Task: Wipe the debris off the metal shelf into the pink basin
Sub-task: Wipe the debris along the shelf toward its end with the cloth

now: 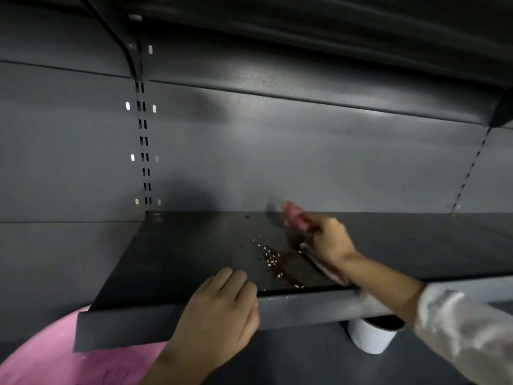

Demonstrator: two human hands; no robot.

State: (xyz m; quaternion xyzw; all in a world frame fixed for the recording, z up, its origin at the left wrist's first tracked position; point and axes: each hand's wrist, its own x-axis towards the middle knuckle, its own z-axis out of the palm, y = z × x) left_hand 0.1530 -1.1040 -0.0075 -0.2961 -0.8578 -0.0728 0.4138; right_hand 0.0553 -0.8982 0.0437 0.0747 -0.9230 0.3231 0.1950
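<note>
A dark grey metal shelf [177,254] runs across the middle of the view. A streak of brown and white debris [279,265] lies on it near the front edge. My right hand [327,243] rests on the shelf just right of the debris, shut on a pink cloth [295,216] that sticks out past the fingers. My left hand [219,309] rests on the shelf's front lip, fingers curled over the edge, holding nothing. The pink basin [55,362] sits below the shelf at the lower left, partly hidden by the lip and my left arm.
A white cup [370,339] with dark contents stands on the lower shelf under the front lip. A slotted upright [144,140] runs up the back panel. Another shelf [305,20] hangs overhead.
</note>
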